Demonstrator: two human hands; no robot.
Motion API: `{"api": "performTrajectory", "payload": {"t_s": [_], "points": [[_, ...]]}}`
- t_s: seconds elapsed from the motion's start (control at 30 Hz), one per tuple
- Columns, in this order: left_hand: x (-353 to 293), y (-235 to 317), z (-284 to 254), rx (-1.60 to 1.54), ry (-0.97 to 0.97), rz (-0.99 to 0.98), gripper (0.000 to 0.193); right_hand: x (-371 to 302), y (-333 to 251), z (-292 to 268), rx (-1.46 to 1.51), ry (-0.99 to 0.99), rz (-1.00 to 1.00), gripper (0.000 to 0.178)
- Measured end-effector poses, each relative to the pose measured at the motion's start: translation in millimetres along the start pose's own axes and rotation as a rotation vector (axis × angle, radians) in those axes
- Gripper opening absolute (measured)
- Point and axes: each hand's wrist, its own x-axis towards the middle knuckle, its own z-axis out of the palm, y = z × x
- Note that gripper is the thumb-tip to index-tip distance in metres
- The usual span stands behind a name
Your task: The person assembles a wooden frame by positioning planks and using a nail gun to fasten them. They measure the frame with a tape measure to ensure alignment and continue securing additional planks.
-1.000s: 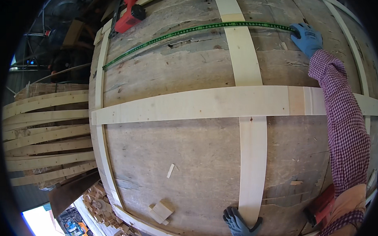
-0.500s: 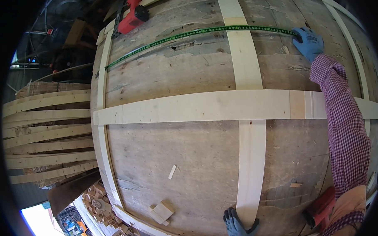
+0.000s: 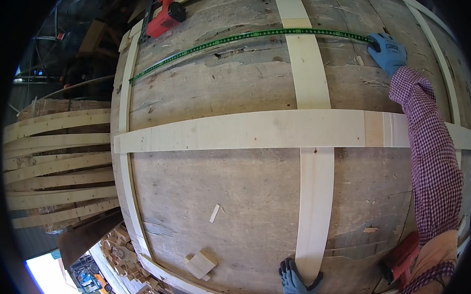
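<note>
My right hand (image 3: 388,53), in a blue work glove, is closed around the case end of a tape measure at the far right. Its green blade (image 3: 216,42) stretches left across the panel to the left edge slat (image 3: 125,107), passing over the upright middle slat (image 3: 309,72). At the near side my left hand (image 3: 299,282), gloved too, straddles the near end of the lower middle slat (image 3: 315,206), fingers on its left and thumb on its right. A long cross slat (image 3: 245,132) lies between the hands, partly covered by my right sleeve.
A red power tool (image 3: 163,20) lies at the far left, and another red tool (image 3: 400,258) is by my right forearm. Small wood blocks (image 3: 202,263) and an offcut (image 3: 214,213) rest on the wooden panel (image 3: 221,184). Long slats (image 3: 65,181) are stacked beyond its left edge.
The whole view has shifted slightly. Both hands keep their places on the tape measure and the slat, and the blade still lies across the panel.
</note>
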Motion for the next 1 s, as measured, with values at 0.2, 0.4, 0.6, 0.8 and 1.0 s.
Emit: {"api": "performTrajectory", "payload": {"t_s": [0.2,0.4,0.6,0.8,1.0], "points": [[0.0,-0.5,1.5,0.019,0.014,0.015,0.101,0.4,-0.9,2.0,0.015,0.012,-0.008,0.041],[-1.5,-0.9,2.8,0.038,0.016,0.015,0.101,1.4,0.8,2.2,0.009,0.013,-0.012,0.04],[-3.5,-2.5,4.7,0.047,0.017,0.007,0.102,1.4,-1.0,-0.6,0.016,-0.022,0.001,0.041],[-3.2,-1.6,3.2,0.043,0.003,-0.011,0.102,-0.1,-4.2,-2.2,0.003,-0.028,0.007,0.042],[-2.7,-2.8,3.2,0.025,0.005,0.001,0.102,3.2,1.9,1.9,0.013,-0.034,0.002,0.043]]}}
